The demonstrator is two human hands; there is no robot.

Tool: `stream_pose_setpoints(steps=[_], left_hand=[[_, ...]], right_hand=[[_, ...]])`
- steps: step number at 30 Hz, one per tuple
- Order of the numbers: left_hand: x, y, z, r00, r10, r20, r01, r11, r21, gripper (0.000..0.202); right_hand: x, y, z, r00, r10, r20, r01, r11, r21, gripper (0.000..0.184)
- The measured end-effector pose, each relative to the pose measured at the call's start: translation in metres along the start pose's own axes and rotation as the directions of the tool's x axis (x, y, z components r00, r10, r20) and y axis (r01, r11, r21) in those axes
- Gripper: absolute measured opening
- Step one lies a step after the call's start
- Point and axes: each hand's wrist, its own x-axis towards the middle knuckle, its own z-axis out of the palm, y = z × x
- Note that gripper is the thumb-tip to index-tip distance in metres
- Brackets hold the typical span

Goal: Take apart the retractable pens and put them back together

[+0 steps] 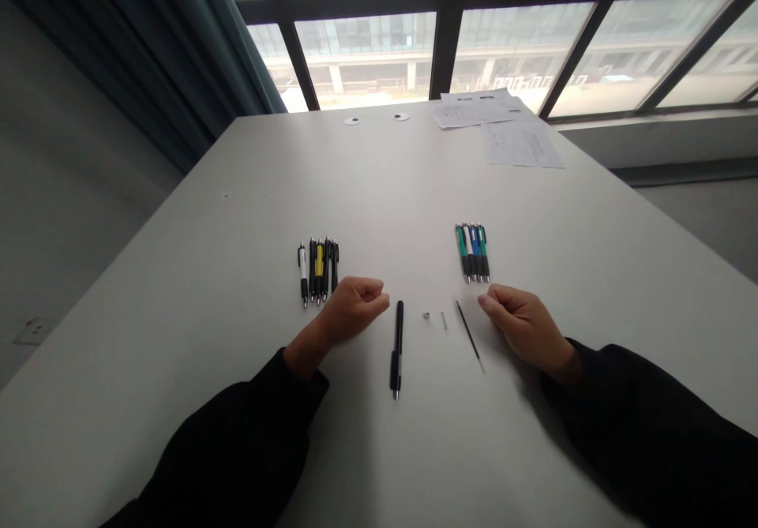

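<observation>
My left hand [355, 307] is closed in a fist over the table, just left of a black pen barrel [398, 350] and apart from it. My right hand [521, 321] is also a fist, to the right of a thin dark ink refill [469, 335]. Nothing shows in either fist. Between the barrel and the refill lie a small metal pen tip [426, 316] and a little pale spring [444, 320]. Beyond my left hand sits a row of several click pens [320, 269], black, white and yellow. Another row of several pens [472, 252], green, white and blue, lies beyond my right hand.
The white table [379, 189] reaches back to the window. Printed sheets of paper [521, 141] rest at its far right corner. Two white oval pieces [401, 117] with dark spots lie along the far edge. A dark curtain [195, 54] hangs at the left.
</observation>
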Motion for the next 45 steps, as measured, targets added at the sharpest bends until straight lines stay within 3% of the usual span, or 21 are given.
stream_pose_setpoints(steps=[8, 15, 18, 21, 25, 29, 32, 34, 37, 39, 40, 42, 45], left_hand=[[0.001, 0.006, 0.001, 0.999, 0.011, 0.04, -0.017, 0.988, 0.151, 0.042], [-0.003, 0.021, 0.006, 0.979, -0.004, 0.204, -0.076, 0.922, 0.381, 0.054], [-0.002, 0.022, 0.008, 0.977, -0.036, 0.21, -0.06, 0.898, 0.437, 0.048], [-0.001, 0.023, 0.003, 0.975, -0.059, 0.216, -0.042, 0.899, 0.435, 0.036], [-0.003, 0.028, -0.013, 0.977, -0.033, 0.21, -0.042, 0.938, 0.343, 0.031], [-0.009, 0.044, -0.026, 0.999, 0.009, 0.051, -0.019, 0.979, 0.202, 0.034], [-0.019, 0.063, -0.028, 0.993, 0.049, -0.104, -0.059, 0.994, -0.093, 0.035], [-0.028, 0.078, -0.027, 0.99, 0.065, -0.122, -0.109, 0.914, -0.392, 0.031], [-0.044, 0.098, -0.025, 0.995, 0.093, -0.041, -0.1, 0.83, -0.548, 0.031], [-0.054, 0.108, -0.023, 0.989, 0.144, 0.01, -0.116, 0.831, -0.544, 0.032], [-0.058, 0.112, -0.023, 0.982, 0.186, 0.031, -0.141, 0.835, -0.533, 0.032], [-0.063, 0.119, -0.021, 0.96, 0.275, 0.06, -0.208, 0.837, -0.506, 0.029], [-0.065, 0.127, -0.02, 0.933, 0.352, 0.071, -0.284, 0.844, -0.454, 0.018]], right_hand=[[0.0, 0.002, 0.003, 0.997, -0.058, 0.047, 0.061, 0.995, -0.074, 0.043], [-0.007, -0.011, 0.002, 0.963, -0.126, 0.239, 0.184, 0.954, -0.239, 0.035], [-0.009, -0.022, 0.001, 0.945, -0.065, 0.321, 0.206, 0.88, -0.428, 0.028], [-0.011, -0.031, -0.002, 0.946, 0.072, 0.317, 0.13, 0.81, -0.572, 0.02], [-0.012, -0.035, -0.012, 0.943, 0.159, 0.294, 0.084, 0.737, -0.671, 0.021], [-0.01, -0.032, -0.017, 0.934, 0.161, 0.32, 0.113, 0.715, -0.69, 0.021], [-0.008, -0.033, -0.019, 0.922, 0.16, 0.352, 0.131, 0.727, -0.674, 0.015], [-0.007, -0.042, -0.025, 0.916, 0.153, 0.37, 0.143, 0.739, -0.658, 0.011], [-0.009, -0.071, -0.045, 0.92, 0.065, 0.386, 0.164, 0.831, -0.531, 0.013], [-0.014, -0.099, -0.059, 0.96, -0.089, 0.267, 0.12, 0.988, -0.101, 0.012], [-0.018, -0.112, -0.064, 0.972, -0.153, 0.178, 0.133, 0.984, 0.119, 0.009], [-0.024, -0.136, -0.068, 0.966, -0.256, -0.026, 0.245, 0.881, 0.405, 0.007], [-0.03, -0.156, -0.065, 0.921, -0.349, -0.172, 0.386, 0.761, 0.522, 0.006]])
